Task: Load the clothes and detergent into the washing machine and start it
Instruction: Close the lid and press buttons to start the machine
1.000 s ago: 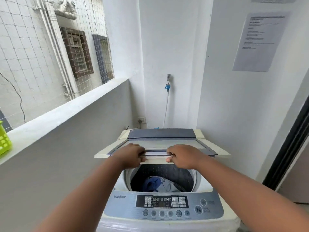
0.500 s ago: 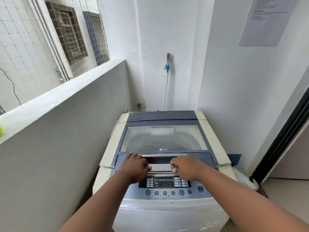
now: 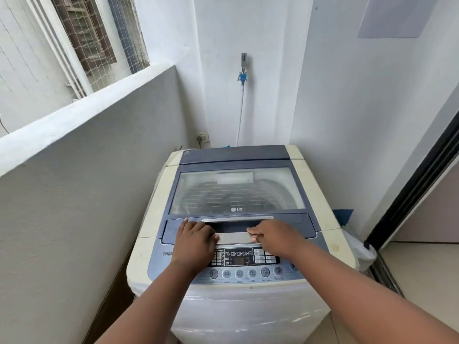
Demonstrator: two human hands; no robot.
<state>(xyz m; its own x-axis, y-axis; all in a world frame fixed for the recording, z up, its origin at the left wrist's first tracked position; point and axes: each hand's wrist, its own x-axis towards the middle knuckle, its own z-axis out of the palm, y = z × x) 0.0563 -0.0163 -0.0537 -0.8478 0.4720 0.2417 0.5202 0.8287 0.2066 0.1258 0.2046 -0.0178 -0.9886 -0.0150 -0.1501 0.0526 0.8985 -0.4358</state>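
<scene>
- The cream and blue-grey top-loading washing machine (image 3: 248,306) stands in a narrow white-walled corner, just beside a low grey parapet wall (image 3: 87,182) on its left.
- Its blue-framed lid with a clear window (image 3: 236,189) lies flat and closed; through the window only dim shapes in the drum show, so the clothes cannot be made out.
- The left hand (image 3: 195,240) rests palm-down on the lid's front edge, its fingers straight and together, its thumb reaching the silver handle plate (image 3: 233,238).
- The right hand (image 3: 273,235) lies at the other end of that plate, knuckles up, fingers curled against the plate's edge; whether they actually pinch it I cannot tell.
- Both wrists hang over the blue-grey control panel with a dark display (image 3: 238,256), above a row of 6 round buttons (image 3: 246,273).
- On the back wall a metal tap with a blue fitting (image 3: 243,68) feeds a thin white hose (image 3: 240,115) running down behind the machine.
- A pale sheet of paper (image 3: 395,16) hangs on the right wall.
</scene>
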